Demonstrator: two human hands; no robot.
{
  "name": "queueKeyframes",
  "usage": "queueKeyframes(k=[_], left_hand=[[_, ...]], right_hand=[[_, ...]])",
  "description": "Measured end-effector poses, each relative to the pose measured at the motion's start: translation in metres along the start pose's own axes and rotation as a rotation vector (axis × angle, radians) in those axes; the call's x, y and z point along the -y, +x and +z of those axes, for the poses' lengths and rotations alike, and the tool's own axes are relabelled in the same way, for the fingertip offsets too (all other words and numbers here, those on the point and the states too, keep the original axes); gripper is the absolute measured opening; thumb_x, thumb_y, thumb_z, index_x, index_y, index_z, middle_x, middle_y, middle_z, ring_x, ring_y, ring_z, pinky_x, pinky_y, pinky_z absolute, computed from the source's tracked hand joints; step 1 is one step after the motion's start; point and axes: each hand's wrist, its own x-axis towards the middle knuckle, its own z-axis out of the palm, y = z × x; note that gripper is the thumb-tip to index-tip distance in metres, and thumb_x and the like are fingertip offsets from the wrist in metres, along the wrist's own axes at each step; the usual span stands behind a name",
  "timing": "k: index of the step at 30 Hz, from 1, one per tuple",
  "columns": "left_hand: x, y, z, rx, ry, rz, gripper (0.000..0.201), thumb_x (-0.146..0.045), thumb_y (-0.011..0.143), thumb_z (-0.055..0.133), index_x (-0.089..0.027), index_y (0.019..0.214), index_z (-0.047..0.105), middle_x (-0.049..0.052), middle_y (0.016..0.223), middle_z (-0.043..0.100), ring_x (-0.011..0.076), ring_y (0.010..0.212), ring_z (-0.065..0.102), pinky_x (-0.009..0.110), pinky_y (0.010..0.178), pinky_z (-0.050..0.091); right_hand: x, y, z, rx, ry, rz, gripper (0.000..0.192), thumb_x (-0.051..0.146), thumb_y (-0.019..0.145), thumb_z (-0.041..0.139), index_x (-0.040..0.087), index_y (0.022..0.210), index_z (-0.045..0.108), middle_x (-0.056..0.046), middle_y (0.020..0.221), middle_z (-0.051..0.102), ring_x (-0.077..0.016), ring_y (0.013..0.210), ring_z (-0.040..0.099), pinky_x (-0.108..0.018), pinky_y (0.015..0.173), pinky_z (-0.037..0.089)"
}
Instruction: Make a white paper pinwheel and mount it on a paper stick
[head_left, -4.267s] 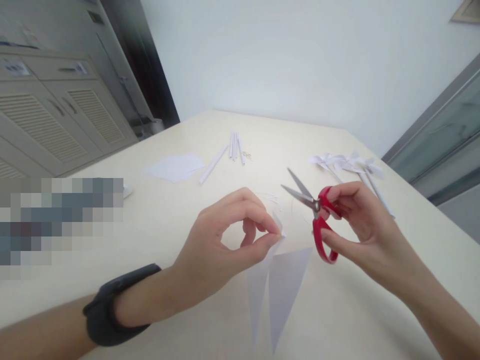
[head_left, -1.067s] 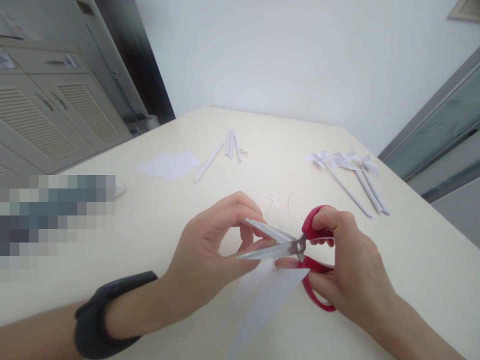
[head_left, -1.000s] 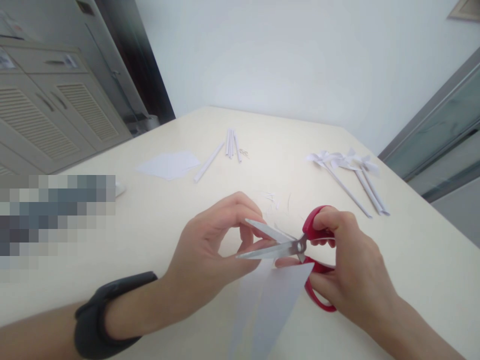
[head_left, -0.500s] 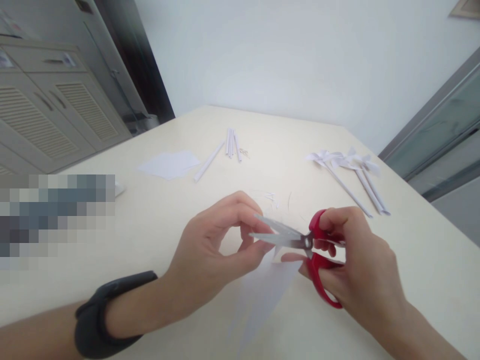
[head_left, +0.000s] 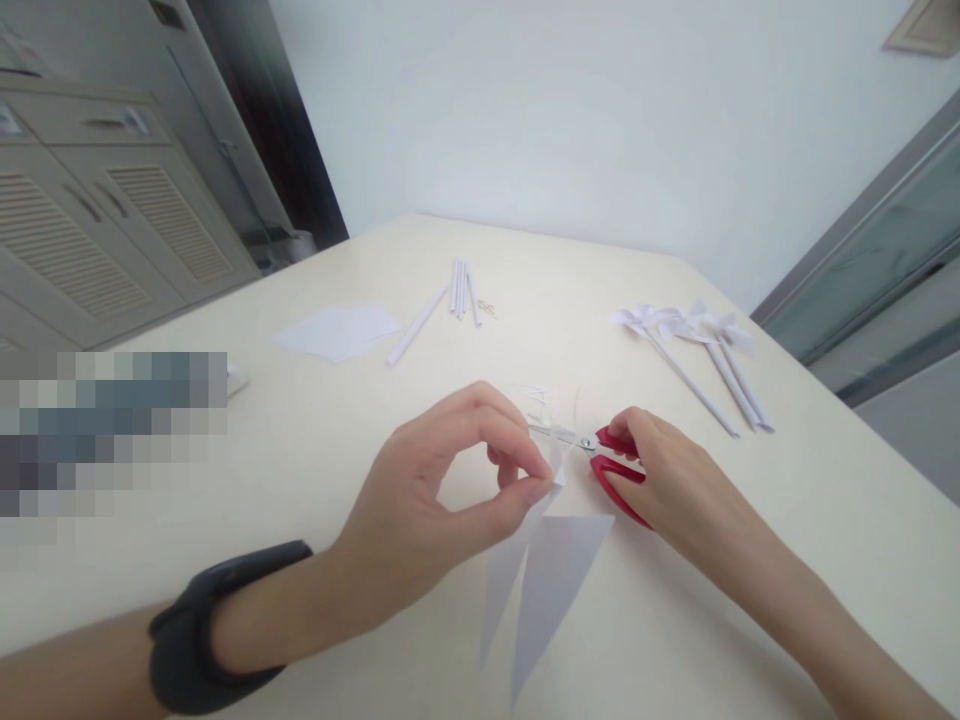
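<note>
Table (head_left: 825, 520) carries everything. Sheet stack (head_left: 337, 331), paper sticks (head_left: 463, 288) and finished pinwheels (head_left: 690, 325) sit far side, out of the working area. Left hand (head_left: 442, 500) pinches the folded white paper (head_left: 544, 580) at its top between thumb and forefinger, lifted so points hang free. Right hand (head_left: 667, 480) grips red scissors (head_left: 600, 455) low on the tabletop (blades look closed), just beside the paper.

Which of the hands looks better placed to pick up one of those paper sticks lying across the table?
Probably the right hand: it lies on the scissors and could let go, while the left hand pinches the folded paper.
</note>
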Motion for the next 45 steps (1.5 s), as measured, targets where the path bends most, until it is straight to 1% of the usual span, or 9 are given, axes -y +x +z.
queueKeyframes(k=[12,16,20,22,28,30,34,40,45], left_hand=[[0.002,0.0,-0.002,-0.006,-0.07,0.05,0.017,-0.003,0.08,0.057,-0.02,0.081,0.059,0.003,0.106,0.058,0.0192,0.107,0.054,0.037,0.099,0.042],[0.002,0.0,-0.002,0.036,-0.12,0.055,0.023,0.002,0.081,0.052,-0.02,0.084,0.056,0.001,0.1,0.063,0.0201,0.111,0.054,0.041,0.101,0.041],[0.003,-0.002,-0.003,0.018,-0.108,0.08,0.025,0.004,0.079,0.052,-0.02,0.084,0.054,0.0,0.091,0.064,0.0191,0.103,0.058,0.04,0.096,0.044],[0.003,-0.002,-0.003,-0.001,-0.084,0.062,0.023,0.003,0.079,0.053,-0.019,0.084,0.053,0.0,0.089,0.062,0.0173,0.095,0.059,0.037,0.09,0.046],[0.002,0.004,-0.002,0.078,0.034,-0.156,0.013,-0.006,0.08,0.054,-0.019,0.077,0.053,0.0,0.082,0.059,0.0142,0.08,0.058,0.03,0.075,0.047],[0.002,0.006,0.0,0.149,0.046,-0.252,0.011,-0.008,0.08,0.055,-0.019,0.076,0.054,-0.001,0.08,0.061,0.0142,0.079,0.059,0.029,0.075,0.047],[0.008,0.005,0.005,0.23,-0.017,-0.402,0.006,-0.016,0.083,0.056,-0.019,0.078,0.057,-0.002,0.079,0.063,0.0134,0.08,0.059,0.028,0.078,0.046],[0.019,0.002,0.01,0.248,-0.236,-0.466,0.002,-0.023,0.087,0.055,-0.021,0.086,0.056,-0.003,0.089,0.062,0.0122,0.086,0.059,0.024,0.075,0.046],[0.014,0.004,0.01,0.227,-0.213,-0.444,0.001,-0.02,0.086,0.054,-0.021,0.087,0.053,-0.003,0.088,0.059,0.0119,0.086,0.058,0.025,0.078,0.047]], right_hand=[[-0.01,0.001,0.006,0.133,-0.108,0.044,0.007,0.027,0.079,0.052,0.02,0.078,0.053,-0.003,0.081,0.055,-0.0171,0.065,0.056,-0.028,0.052,0.043],[-0.005,0.002,0.001,0.158,-0.038,0.057,0.01,0.029,0.08,0.053,0.02,0.081,0.057,-0.004,0.085,0.057,-0.0171,0.067,0.057,-0.029,0.055,0.045],[0.011,0.0,-0.011,0.061,0.156,0.029,0.01,0.027,0.087,0.049,0.022,0.09,0.057,-0.003,0.098,0.058,-0.017,0.085,0.058,-0.03,0.07,0.045],[0.02,-0.003,-0.019,0.057,0.317,-0.038,0.014,0.03,0.09,0.046,0.023,0.087,0.058,-0.001,0.092,0.06,-0.0154,0.083,0.057,-0.027,0.068,0.045],[0.034,-0.014,-0.029,0.08,0.677,-0.121,0.018,0.036,0.094,0.041,0.026,0.092,0.055,0.0,0.092,0.059,-0.013,0.084,0.056,-0.022,0.066,0.046],[0.034,-0.016,-0.024,0.002,0.649,-0.148,0.011,0.034,0.089,0.051,0.025,0.095,0.053,0.0,0.097,0.057,-0.0144,0.09,0.055,-0.024,0.072,0.046],[0.038,-0.019,-0.006,-0.109,0.458,-0.281,0.032,0.032,0.074,0.07,0.023,0.096,0.049,-0.003,0.104,0.052,-0.0178,0.096,0.051,-0.028,0.077,0.046],[0.042,-0.022,0.006,-0.062,0.333,-0.304,0.018,0.02,0.079,0.063,0.021,0.087,0.047,-0.002,0.102,0.051,-0.0163,0.093,0.05,-0.031,0.077,0.043],[0.04,-0.021,0.004,-0.102,0.342,-0.293,0.011,0.017,0.083,0.059,0.02,0.086,0.05,-0.001,0.098,0.052,-0.0149,0.089,0.05,-0.03,0.075,0.042]])
